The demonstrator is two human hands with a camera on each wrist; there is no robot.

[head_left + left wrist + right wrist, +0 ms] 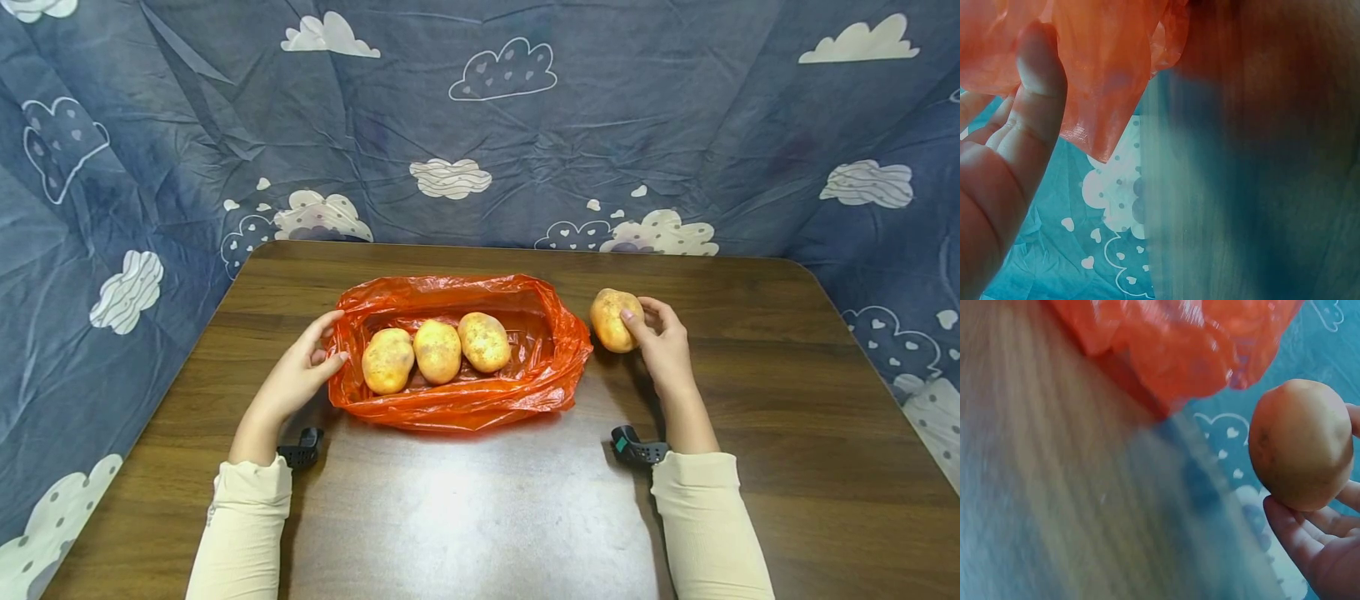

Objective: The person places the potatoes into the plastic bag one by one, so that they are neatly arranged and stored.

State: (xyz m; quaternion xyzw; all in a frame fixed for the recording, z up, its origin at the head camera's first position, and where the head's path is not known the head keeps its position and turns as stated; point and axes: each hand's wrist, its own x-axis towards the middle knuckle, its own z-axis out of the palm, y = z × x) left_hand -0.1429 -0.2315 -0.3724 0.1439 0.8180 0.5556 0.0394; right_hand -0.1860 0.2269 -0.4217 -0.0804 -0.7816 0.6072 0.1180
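A red plastic bag (465,412) lies on the table with its mouth spread wide. Inside it sit three potatoes in a row: a left one (387,361), a middle one (437,352) and a right one (484,342). My left hand (295,371) holds the bag's left end, with the thumb (1041,69) lying against the red film in the left wrist view. To the right of the bag, my right hand (663,346) grips another potato (613,320) between thumb and fingers. That potato (1300,445) is apart from the bag (1185,356) in the right wrist view.
The brown wooden table (787,375) has a glare patch near its front. Behind it hangs a blue cloth (480,133) printed with white clouds. Black wrist-worn camera mounts show by the left wrist (302,450) and the right wrist (637,448).
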